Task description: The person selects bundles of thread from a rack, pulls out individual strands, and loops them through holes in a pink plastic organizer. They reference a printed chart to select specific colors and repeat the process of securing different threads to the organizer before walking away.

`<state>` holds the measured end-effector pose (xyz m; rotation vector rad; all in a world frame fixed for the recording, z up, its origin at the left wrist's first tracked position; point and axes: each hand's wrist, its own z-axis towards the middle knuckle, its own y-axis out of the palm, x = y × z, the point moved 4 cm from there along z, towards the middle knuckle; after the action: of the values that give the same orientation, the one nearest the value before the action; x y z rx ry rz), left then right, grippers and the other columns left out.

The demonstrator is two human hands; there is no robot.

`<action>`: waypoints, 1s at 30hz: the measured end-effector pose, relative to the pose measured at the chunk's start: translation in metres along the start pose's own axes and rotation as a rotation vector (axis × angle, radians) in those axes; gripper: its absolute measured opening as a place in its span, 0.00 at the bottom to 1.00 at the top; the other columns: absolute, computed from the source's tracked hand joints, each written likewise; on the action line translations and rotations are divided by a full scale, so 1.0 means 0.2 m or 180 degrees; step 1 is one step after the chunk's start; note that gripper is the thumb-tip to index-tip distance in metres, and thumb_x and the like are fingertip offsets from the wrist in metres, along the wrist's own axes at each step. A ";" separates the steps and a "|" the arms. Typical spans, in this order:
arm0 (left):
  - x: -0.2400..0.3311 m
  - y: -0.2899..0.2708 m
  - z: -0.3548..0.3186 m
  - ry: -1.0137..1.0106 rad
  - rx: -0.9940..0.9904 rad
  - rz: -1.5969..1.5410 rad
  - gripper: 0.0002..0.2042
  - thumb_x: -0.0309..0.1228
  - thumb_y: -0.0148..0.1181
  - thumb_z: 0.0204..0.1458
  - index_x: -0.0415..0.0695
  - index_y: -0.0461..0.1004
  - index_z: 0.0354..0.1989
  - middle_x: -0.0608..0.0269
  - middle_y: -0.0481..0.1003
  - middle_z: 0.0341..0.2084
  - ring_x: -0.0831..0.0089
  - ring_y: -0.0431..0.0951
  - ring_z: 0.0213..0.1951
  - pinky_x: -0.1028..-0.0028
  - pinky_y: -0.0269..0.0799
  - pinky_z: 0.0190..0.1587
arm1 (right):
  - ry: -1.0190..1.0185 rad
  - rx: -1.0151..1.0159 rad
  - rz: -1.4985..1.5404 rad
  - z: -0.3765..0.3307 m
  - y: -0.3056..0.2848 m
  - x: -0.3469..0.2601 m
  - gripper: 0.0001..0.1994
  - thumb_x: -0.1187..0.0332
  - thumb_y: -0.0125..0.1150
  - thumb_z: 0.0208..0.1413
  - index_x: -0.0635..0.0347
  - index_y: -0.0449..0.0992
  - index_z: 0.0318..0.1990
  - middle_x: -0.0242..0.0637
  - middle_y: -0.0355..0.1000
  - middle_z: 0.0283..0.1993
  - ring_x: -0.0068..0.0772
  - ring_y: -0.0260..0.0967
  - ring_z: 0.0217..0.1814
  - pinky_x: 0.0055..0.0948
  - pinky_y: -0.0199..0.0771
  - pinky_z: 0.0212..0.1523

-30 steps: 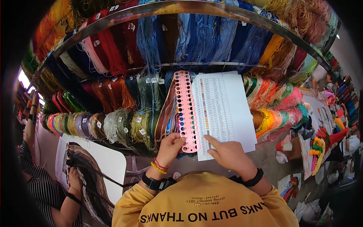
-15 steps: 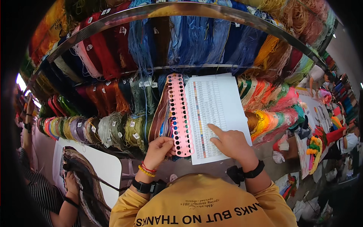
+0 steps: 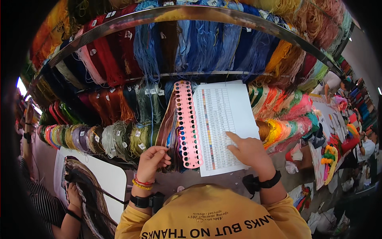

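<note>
A pink plastic thread organizer card [image 3: 187, 127], with a row of round holes down each long side, hangs upright in front of the thread rack. Strands of coloured embroidery thread [image 3: 169, 123] trail from its left edge. Just left of these strands is my left hand [image 3: 150, 165], its fingers curled in and thumb and forefinger close together; whatever they pinch is too small to make out. A printed colour chart [image 3: 219, 115] on white paper is beside the card, on its right. Over it, my right hand [image 3: 252, 153] points with the forefinger, thumb apart, holding nothing.
Skeins in many colours [image 3: 207, 44] hang from the rack ahead, below a curved metal rail [image 3: 191, 12]. At lower left, another person's hand [image 3: 74, 195] holds dark threads over a white board [image 3: 107, 175]. More people and a table [image 3: 318, 155] are at right.
My left hand has moved away leftward from the organizer card's edge. My right hand has shifted slightly right and down over the chart. The card and chart sit slightly lower in view.
</note>
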<state>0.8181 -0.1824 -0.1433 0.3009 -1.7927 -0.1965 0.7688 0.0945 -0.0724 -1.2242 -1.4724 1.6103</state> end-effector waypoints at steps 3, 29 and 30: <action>0.03 -0.04 -0.03 0.0127 0.0105 -0.0083 0.08 0.29 0.49 0.51 0.39 0.69 0.35 0.64 0.72 0.22 0.79 0.73 0.23 0.84 0.66 0.25 | -0.0034 0.0310 -0.0140 -0.04 -0.08 0.07 0.18 0.59 0.48 0.49 0.49 0.65 0.48 0.44 0.69 0.22 0.46 0.67 0.24 0.38 0.65 0.26; 0.11 -0.39 -0.31 0.0635 0.0583 -0.1075 0.06 0.27 0.49 0.50 0.38 0.69 0.33 0.65 0.69 0.18 0.79 0.69 0.21 0.83 0.64 0.23 | -0.1968 0.2947 0.0893 0.30 -1.55 -0.67 0.07 0.68 0.53 0.45 0.63 0.71 0.29 0.38 0.69 0.23 0.28 0.66 0.22 0.24 0.65 0.24; 0.11 -0.39 -0.32 0.0587 0.0658 -0.1121 0.05 0.26 0.49 0.50 0.39 0.69 0.33 0.66 0.68 0.17 0.79 0.68 0.19 0.83 0.64 0.22 | -0.1850 0.3088 0.0733 0.34 -1.59 -0.67 0.08 0.67 0.53 0.45 0.62 0.71 0.29 0.39 0.70 0.24 0.31 0.68 0.24 0.26 0.66 0.27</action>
<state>0.8825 -0.2622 -0.1311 0.7603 -1.5690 -0.2237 0.7128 0.0033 0.2637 -0.3745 -0.6076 2.5239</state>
